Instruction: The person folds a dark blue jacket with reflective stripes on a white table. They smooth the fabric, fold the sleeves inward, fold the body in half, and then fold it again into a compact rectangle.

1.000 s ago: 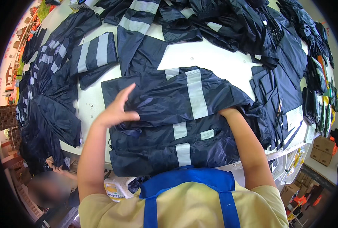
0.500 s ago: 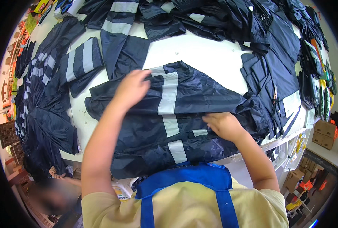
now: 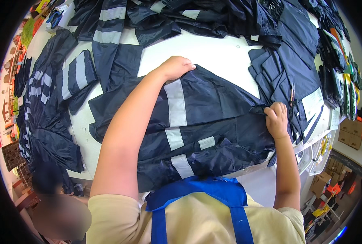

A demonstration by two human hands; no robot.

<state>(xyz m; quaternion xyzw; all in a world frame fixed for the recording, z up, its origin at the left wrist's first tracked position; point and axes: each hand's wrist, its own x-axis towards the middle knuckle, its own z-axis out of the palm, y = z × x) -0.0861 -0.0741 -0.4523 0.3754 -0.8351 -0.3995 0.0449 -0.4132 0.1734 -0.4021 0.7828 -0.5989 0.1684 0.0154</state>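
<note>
Holds the navy garment (image 3: pixel 207 93) spread across the near side of the white bench (image 3: pixel 213 53), just in front of the body. Pinches the peak of its far edge in the left hand (image 3: pixel 177 68), thumb and fingers closed together on the cloth. Grips its right end in the right hand (image 3: pixel 277 114), fingers curled into a loose fist over bunched cloth. Keeps a nearly straight slope of edge between both hands. Reaches the left forearm over the garment's left part, hiding some of it.

Shows on the cloth a broad pale strip (image 3: pixel 175 103), two shorter strips nearer the body, and a small pale patch (image 3: pixel 206 142) to the right of these. Cannot tell from here the number of layers beneath.

Has a folded dark piece (image 3: pixel 79 73) with two pale strips to the left of the garment, and farther left a long heap of dark cloth (image 3: pixel 51 134). Has overlapping dark panels (image 3: pixel 270 69) beyond the right hand, with a slim reddish-handled tool (image 3: pixel 292 92) and a white sheet (image 3: pixel 312 103) lying on the dark cloth there. Wears a blue apron (image 3: pixel 197 193) over a pale yellow shirt (image 3: pixel 112 215).
</note>
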